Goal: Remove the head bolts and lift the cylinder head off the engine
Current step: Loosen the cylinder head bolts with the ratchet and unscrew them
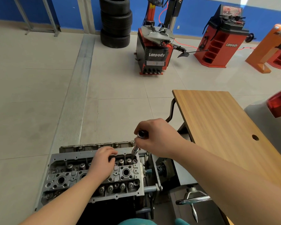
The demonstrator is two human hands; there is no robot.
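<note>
The grey cylinder head (68,176) sits on the engine on a stand, low in the head view, with valve springs and spark plug wells showing. My right hand (157,137) grips the top of a chrome socket extension (135,150) that stands tilted, its lower end in a bolt hole at the head's far right corner. My left hand (102,164) rests on the middle of the head, its fingers curled over the far ridge of the head. The bolt under the tool is hidden.
A wooden table (221,127) with a round hole stands right of the engine. The stand's crank handle (191,198) juts out below it. Farther off stand a tyre changer (156,51), a tyre stack (115,21) and a red wheel balancer (222,39).
</note>
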